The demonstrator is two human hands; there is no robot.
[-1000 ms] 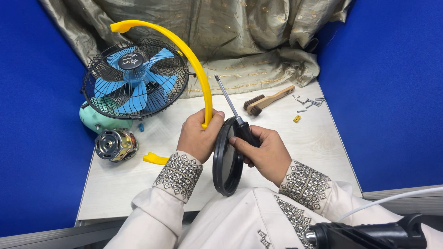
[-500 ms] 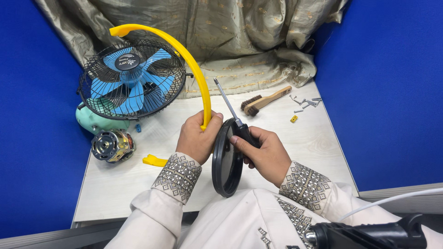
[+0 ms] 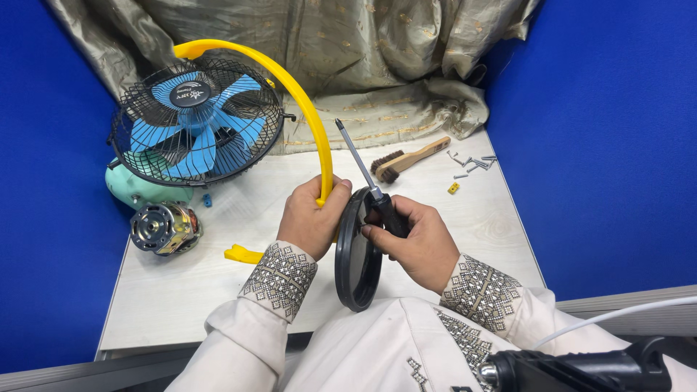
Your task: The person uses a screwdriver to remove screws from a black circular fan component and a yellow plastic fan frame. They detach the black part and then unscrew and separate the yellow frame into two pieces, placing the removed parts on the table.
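My left hand (image 3: 311, 218) grips the lower end of a curved yellow plastic arm (image 3: 290, 87) that arcs up and over to the left. A round black base disc (image 3: 357, 254) stands on edge between my hands, against my lap. My right hand (image 3: 415, 239) holds a screwdriver (image 3: 363, 178) by its black handle, the metal shaft pointing up and away to the left. Behind the yellow arm sits a fan (image 3: 194, 120) with blue blades inside a black wire cage.
A bare electric motor (image 3: 163, 229) and a teal housing (image 3: 138, 189) lie at the left of the white table (image 3: 218, 290). A small yellow piece (image 3: 243, 254), a wooden brush (image 3: 410, 158), loose screws (image 3: 472, 163), and draped beige cloth (image 3: 363, 58) lie around. Blue walls enclose it.
Hardly anything has moved; my hands keep the same grip on the yellow arm and the screwdriver, and the view has shifted only slightly.
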